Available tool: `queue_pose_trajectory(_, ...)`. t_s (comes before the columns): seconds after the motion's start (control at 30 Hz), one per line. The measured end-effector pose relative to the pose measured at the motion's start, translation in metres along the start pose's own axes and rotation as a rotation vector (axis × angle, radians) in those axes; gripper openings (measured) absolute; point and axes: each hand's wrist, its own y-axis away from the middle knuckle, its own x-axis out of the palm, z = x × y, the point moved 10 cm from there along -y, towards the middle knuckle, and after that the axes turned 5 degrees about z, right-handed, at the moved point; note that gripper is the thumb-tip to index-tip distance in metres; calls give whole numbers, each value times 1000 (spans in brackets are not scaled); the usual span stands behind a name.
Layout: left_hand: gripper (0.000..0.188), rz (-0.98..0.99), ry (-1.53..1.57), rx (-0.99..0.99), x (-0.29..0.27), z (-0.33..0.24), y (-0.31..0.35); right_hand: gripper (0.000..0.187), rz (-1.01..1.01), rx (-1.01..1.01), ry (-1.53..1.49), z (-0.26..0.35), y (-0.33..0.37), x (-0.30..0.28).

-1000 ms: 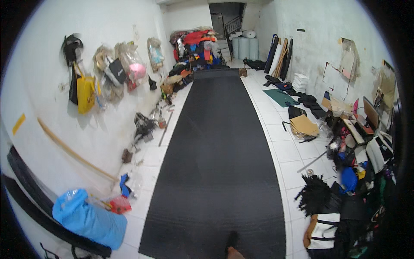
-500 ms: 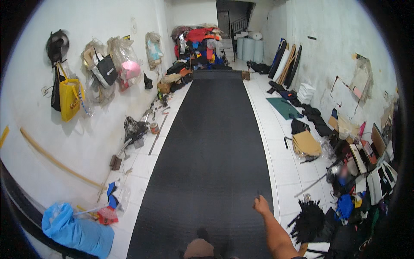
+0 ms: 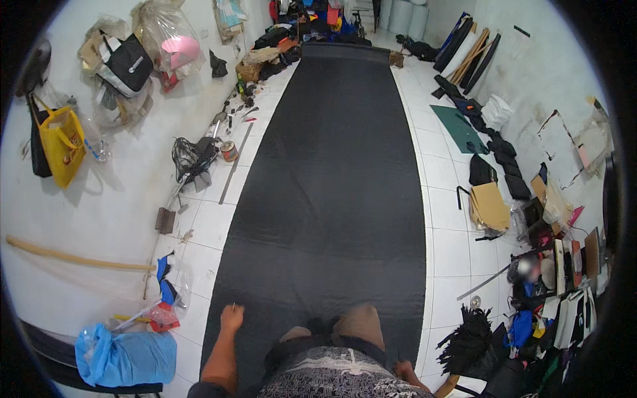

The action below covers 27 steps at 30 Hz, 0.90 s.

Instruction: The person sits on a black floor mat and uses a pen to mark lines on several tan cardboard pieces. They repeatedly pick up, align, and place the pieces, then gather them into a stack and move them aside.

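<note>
A long black sheet of material (image 3: pixel 325 199) lies unrolled down the middle of the floor, its far end at a dark roll (image 3: pixel 345 53). Near the sheet's left edge is my left hand (image 3: pixel 231 318), fingers closed; whatever they hold, if anything, is too small to make out. My right hand (image 3: pixel 403 369) is low beside my right hip, close to the sheet's right edge. Its fingers are curled, and a thin dark thing seems to stick up from them, too small to name. My knees and patterned shirt show at the bottom, over the sheet.
White tiles border the sheet. On the left are a blue bag (image 3: pixel 126 355), a tin can (image 3: pixel 228 151) and a long flat bar (image 3: pixel 235 162). At right lie a black fringed heap (image 3: pixel 468 341), brown cardboard (image 3: pixel 490 207), a green mat (image 3: pixel 458 128) and piled clutter.
The view has tilted down, bringing my knees and shirt into sight. My left hand has come into view at the left. My right hand has drawn back toward my body.
</note>
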Motion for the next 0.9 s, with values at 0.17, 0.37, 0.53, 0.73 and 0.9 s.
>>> queue_pose_trajectory(0.17,36,-118,368,-169,-111,-143,-81,45,-82,-24,54,48,39,-52)
queue_pose_trajectory(0.37,45,156,353,-430,-23,-147,-139,36,-332,-239,161,138,-24,-227)
queue_pose_trajectory(0.53,54,368,43,-453,76,-82,-126,37,-536,-277,-412,314,-87,-488)
queue_pose_trajectory(0.73,54,678,71,-575,99,-121,-164,25,-583,-489,-627,495,-104,-688)
queue_pose_trajectory(0.9,49,389,261,-538,5,-214,-329,23,-427,-366,-362,510,-185,-682)
